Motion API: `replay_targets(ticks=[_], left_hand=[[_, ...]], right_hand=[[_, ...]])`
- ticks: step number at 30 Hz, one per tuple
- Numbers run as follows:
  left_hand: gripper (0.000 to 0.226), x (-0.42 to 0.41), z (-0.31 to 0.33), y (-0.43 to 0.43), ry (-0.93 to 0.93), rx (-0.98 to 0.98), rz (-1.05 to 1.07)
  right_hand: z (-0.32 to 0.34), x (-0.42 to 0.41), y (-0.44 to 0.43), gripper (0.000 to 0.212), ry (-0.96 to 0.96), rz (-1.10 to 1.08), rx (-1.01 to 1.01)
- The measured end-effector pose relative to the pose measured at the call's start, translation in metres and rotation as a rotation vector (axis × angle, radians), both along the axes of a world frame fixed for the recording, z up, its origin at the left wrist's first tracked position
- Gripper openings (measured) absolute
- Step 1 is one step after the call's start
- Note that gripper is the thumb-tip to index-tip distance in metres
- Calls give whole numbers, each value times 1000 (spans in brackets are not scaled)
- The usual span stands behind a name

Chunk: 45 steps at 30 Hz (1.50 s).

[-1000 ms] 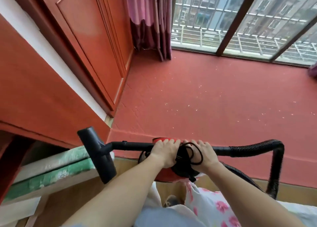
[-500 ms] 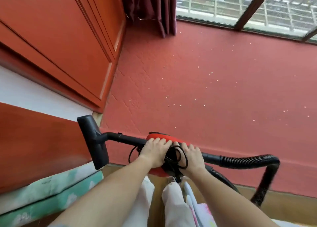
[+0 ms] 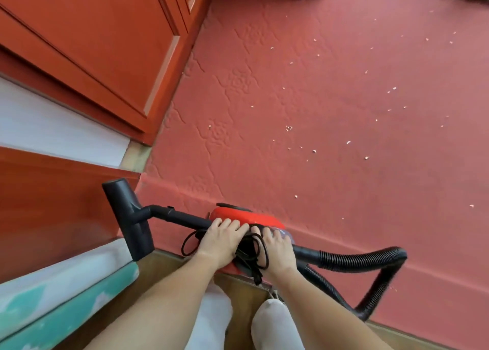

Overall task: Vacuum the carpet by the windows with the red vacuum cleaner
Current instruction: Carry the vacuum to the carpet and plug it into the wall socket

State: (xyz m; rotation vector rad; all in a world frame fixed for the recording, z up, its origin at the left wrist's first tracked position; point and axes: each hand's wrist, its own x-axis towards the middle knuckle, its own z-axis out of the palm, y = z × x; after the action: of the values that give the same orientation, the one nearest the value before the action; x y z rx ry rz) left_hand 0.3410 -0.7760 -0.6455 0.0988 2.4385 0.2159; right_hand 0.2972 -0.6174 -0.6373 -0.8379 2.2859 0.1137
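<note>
Gripping the red vacuum cleaner [image 3: 246, 217] still, left hand [image 3: 223, 240] and right hand [image 3: 276, 249]

The vacuum cleaner [image 3: 246, 217] is held over the near edge of the raised carpet [image 3: 317, 98]. It is gripped by the left hand [image 3: 222, 240] and the right hand [image 3: 277, 251], with the bundled cord [image 3: 250, 246] between them. The floor nozzle [image 3: 129, 220] is carried out to the left and the hose [image 3: 365, 259] is looped to the right. Crumbs [image 3: 288, 128] are scattered beyond on the carpet, which is bordered on the left by a cabinet [image 3: 92, 45].
</note>
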Motion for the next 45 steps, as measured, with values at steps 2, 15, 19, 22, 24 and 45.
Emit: replay_targets(ticks=[2,15,19,22,24,45], left_hand=[[56,7,-20,-9,-9,15,0],[74,13,-65,-30,-63,142,-151],[76,8,-62,-44,-114,212,-105],[61,-2,-60,-50,-12,297,53],[55,-8,-58,-55,131,323,135],[10,-27,-30,-78,245,260,636]], right_hand=[[-21,5,-8,60,-9,-2,-21],[-67,10,-4,64,-195,-39,-194],[-56,-15,-14,75,-284,19,-166],[-53,-44,-23,75,-210,32,-148],[-57,-59,-30,64,-152,36,-177],[-92,-110,-11,57,-199,-234,-110]])
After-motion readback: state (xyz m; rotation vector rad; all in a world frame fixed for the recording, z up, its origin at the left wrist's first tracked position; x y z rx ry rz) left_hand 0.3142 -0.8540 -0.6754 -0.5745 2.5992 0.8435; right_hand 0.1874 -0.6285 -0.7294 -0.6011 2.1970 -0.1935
